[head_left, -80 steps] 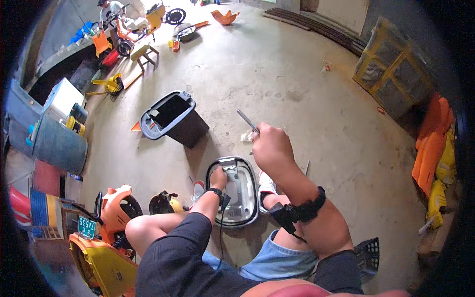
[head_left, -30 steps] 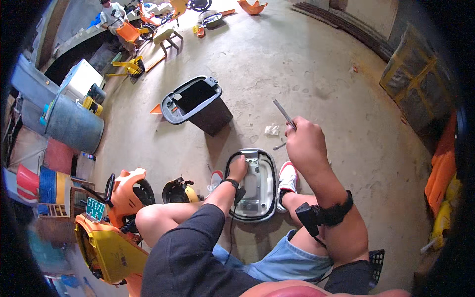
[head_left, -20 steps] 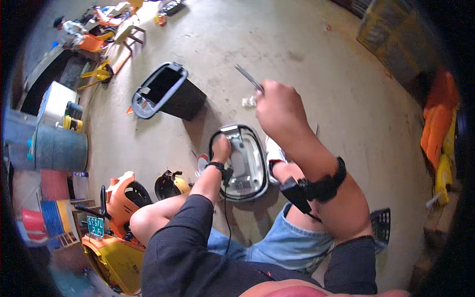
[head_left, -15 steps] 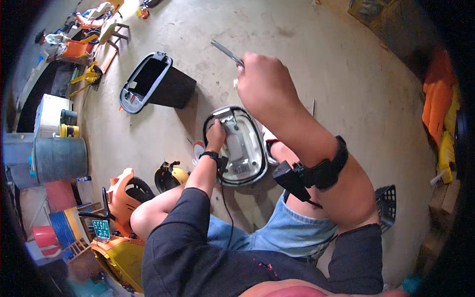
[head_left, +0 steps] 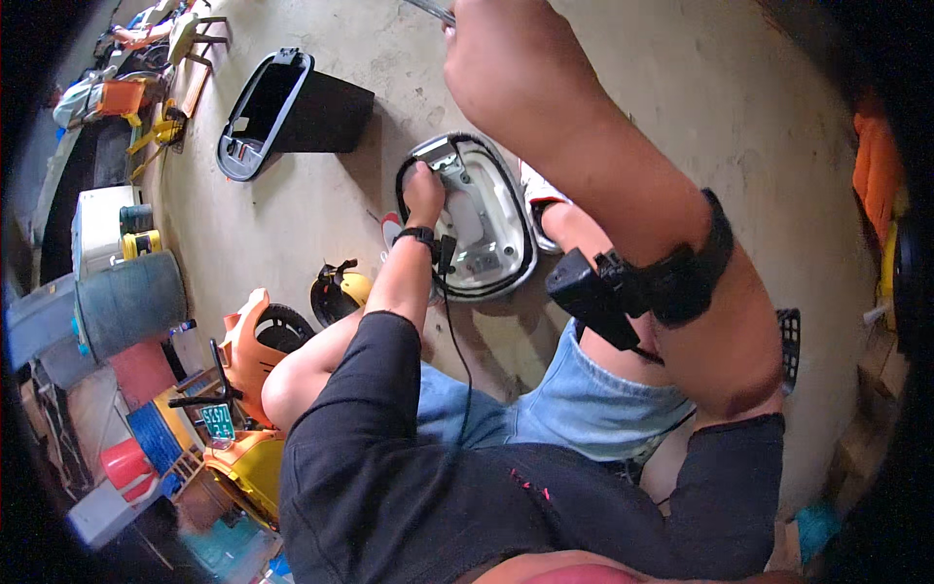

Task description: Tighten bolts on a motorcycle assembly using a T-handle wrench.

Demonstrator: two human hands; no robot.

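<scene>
An upturned scooter seat (head_left: 477,261), pale inside with a black rim, lies on the floor between my legs. A metal hinge bracket (head_left: 438,156) sits at its far end. My left hand (head_left: 424,195) is closed at the seat's far left edge beside that bracket; its fingertips are partly hidden. Raised well above the floor, my right hand (head_left: 506,54) is closed round a slim silver metal tool (head_left: 428,10), whose far end is cut off by the top of the picture. Its exact kind does not show.
A black storage bin (head_left: 326,117) with a grey rim lies beyond the seat to the left. A yellow and black helmet (head_left: 341,292) and an orange scooter panel (head_left: 255,355) are beside my left knee. A large grey-blue tub (head_left: 131,307) stands farther left.
My right hand has risen toward the top of the picture with the silver tool. My left hand stays at the seat's far left edge. The whole view has shifted and tilted slightly.
</scene>
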